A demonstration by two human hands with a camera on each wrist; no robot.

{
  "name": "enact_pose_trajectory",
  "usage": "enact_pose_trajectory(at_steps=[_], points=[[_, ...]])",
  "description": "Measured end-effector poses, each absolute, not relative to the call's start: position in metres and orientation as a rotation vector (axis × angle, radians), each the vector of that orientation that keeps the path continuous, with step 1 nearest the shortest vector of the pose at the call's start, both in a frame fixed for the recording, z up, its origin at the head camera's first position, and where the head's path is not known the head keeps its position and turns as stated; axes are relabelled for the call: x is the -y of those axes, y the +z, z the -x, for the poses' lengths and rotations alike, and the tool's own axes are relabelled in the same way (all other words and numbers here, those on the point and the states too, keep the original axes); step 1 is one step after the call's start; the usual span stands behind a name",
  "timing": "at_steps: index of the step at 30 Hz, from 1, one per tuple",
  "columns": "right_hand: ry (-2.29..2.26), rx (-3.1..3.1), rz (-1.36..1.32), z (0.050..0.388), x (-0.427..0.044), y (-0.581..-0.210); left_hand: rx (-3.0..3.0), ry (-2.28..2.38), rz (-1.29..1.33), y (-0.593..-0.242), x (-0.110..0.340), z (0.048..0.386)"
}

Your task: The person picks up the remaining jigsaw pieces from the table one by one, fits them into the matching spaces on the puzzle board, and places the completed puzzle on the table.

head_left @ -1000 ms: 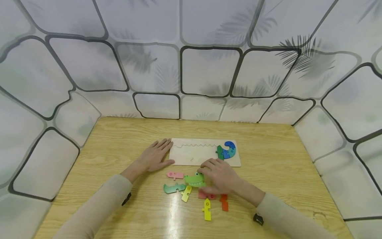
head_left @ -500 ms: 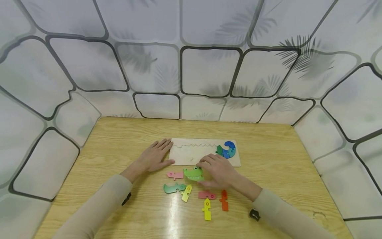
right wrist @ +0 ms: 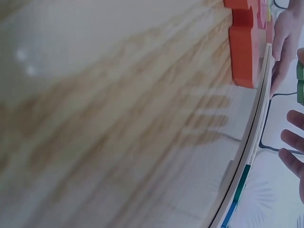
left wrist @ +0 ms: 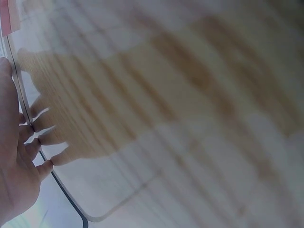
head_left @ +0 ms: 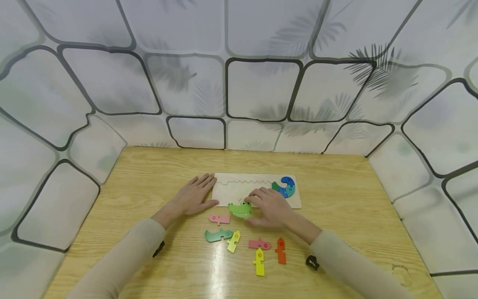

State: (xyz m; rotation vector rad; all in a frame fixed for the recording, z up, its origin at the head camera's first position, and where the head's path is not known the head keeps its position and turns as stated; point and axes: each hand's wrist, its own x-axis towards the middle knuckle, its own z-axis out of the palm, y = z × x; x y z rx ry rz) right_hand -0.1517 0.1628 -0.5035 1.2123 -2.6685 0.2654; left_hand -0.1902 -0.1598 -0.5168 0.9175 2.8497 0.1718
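The green crocodile head piece [head_left: 240,209] is at the near edge of the pale wooden board [head_left: 239,192], pinched in my right hand [head_left: 273,208]. In the right wrist view part of the green piece [right wrist: 300,80] shows beside the fingers of my right hand [right wrist: 295,156]. At the board's left end my left hand [head_left: 193,195] lies flat, fingers straight, fingertips at its edge; the left wrist view shows this hand [left wrist: 20,166] too. Blue and green pieces [head_left: 286,189] sit at the board's right end, partly hidden by my right hand.
Nearer on the wooden table [head_left: 168,265] lie a pink piece [head_left: 219,219], a teal piece [head_left: 216,236], a pale yellow piece [head_left: 233,241], a darker pink piece [head_left: 258,244], a yellow piece [head_left: 259,263] and a red-orange piece [head_left: 281,251]. A patterned wall [head_left: 198,83] stands behind.
My right hand has moved the crocodile head away from the loose pieces, up to the board's near edge, uncovering the darker pink piece. The left hand has stayed in place.
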Motion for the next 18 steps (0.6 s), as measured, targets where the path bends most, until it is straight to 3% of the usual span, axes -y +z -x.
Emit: enact_pose_trajectory(at_steps=[18], points=[[0.231, 2.75, -1.19, 0.175, -0.157, -0.509, -2.852, 0.192, -0.919, -0.518, 0.159, 0.191]])
